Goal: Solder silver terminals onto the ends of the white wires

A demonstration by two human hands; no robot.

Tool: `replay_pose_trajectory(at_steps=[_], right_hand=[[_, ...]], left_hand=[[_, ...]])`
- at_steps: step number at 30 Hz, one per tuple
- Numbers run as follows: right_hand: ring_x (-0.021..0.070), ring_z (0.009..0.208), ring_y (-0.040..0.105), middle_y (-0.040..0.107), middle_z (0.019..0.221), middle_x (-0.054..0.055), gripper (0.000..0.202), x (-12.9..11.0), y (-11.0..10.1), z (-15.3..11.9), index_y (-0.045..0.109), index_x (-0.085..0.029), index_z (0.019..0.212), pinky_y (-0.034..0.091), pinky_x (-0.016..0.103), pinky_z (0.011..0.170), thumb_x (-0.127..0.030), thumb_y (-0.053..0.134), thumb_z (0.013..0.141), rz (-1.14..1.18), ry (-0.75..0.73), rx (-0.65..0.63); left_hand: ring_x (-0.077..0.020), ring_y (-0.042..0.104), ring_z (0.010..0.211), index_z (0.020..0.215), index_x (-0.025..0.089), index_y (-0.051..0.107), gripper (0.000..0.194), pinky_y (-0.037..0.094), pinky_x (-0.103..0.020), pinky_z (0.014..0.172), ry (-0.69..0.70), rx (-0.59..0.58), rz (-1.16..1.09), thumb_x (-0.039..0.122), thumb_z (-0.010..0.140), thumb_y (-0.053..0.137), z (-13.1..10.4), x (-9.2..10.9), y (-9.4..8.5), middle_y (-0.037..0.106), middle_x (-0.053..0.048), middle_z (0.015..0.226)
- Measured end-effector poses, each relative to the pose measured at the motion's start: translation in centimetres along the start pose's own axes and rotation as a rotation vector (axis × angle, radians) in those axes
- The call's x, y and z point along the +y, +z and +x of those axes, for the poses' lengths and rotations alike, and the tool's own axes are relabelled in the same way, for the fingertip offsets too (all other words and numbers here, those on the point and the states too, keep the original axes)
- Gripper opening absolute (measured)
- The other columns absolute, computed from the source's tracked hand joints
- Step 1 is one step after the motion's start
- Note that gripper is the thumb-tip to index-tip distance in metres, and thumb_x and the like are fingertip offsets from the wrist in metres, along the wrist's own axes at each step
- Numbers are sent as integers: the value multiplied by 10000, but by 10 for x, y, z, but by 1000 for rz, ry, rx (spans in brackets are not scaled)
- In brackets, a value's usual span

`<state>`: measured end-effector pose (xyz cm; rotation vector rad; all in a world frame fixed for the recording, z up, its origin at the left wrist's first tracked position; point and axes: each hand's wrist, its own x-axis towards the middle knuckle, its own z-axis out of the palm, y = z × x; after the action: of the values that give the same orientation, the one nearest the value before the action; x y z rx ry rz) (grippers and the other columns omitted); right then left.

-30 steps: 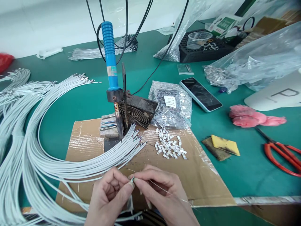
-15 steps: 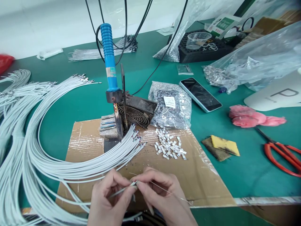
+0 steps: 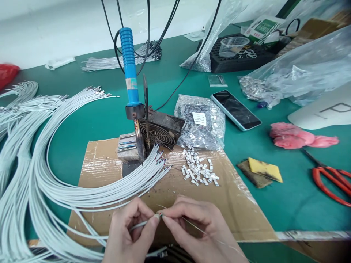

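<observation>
One big white cable bundle (image 3: 90,195) curves in from the left across the cardboard (image 3: 241,215), its ends fanned out below the soldering iron (image 3: 128,65) and stopping just beyond the hands. Iron points tip-down beside a grimy round-grilled fan (image 3: 164,129). Loose metal connectors (image 3: 199,168) heaped right of the cable ends; bagged parts (image 3: 200,122) behind them, phone (image 3: 236,110) next to the bag. Sponge (image 3: 265,170) and red-handled scissors (image 3: 325,186) further right on the green tabletop (image 3: 159,84).

Held white cable (image 3: 139,224) is at the near side of the cardboard, raised in front of the body. Left hand (image 3: 131,232): cable passes under curled fingers, thumb and index clamped just behind its tip. Right hand (image 3: 197,226): thumb and index pinched on the tip itself; a thin wire (image 3: 194,224) also runs through those fingers.

Cable: slim, white jacket, tiny coloured end, mostly covered by fingertips.
</observation>
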<state>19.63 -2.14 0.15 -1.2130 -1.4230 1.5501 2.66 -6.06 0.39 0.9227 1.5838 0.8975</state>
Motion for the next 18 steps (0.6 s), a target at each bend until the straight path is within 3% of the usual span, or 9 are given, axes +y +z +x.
replay_pose_trajectory(at_steps=[3,8,10,13,18], right_hand=[[106,538,490,553,581,-24,194,-4,4,0,819,-198,656,341,225,499,-191,718,821,24,12,90],[82,487,383,480,551,-50,204,8,30,-2,781,-184,598,269,220,447,-219,750,796,202,12,316],[81,455,361,485,550,-51,197,16,42,-4,783,-190,647,267,220,414,-219,752,840,240,-74,442],[124,500,462,559,571,-22,148,25,56,-7,828,-224,750,379,255,475,-141,756,850,209,-186,530],[169,568,540,677,657,10,409,25,52,-6,843,-294,1025,449,303,554,35,721,813,-47,-529,577]], left_hand=[[-97,324,517,669,177,650,390,202,-238,503,8,2,-3,507,845,763,0,1,1,480,50,548],[-82,378,496,687,161,634,565,247,-214,509,26,50,-65,702,812,738,0,8,10,522,42,529],[-65,339,486,725,167,620,566,240,-196,500,-7,66,-149,712,790,758,0,12,13,518,59,531],[-51,329,474,770,174,632,528,264,-172,493,-86,43,-319,659,743,837,2,17,16,539,69,534],[-74,472,525,736,147,715,477,339,-157,519,-72,109,-372,571,674,927,5,21,14,646,12,570]])
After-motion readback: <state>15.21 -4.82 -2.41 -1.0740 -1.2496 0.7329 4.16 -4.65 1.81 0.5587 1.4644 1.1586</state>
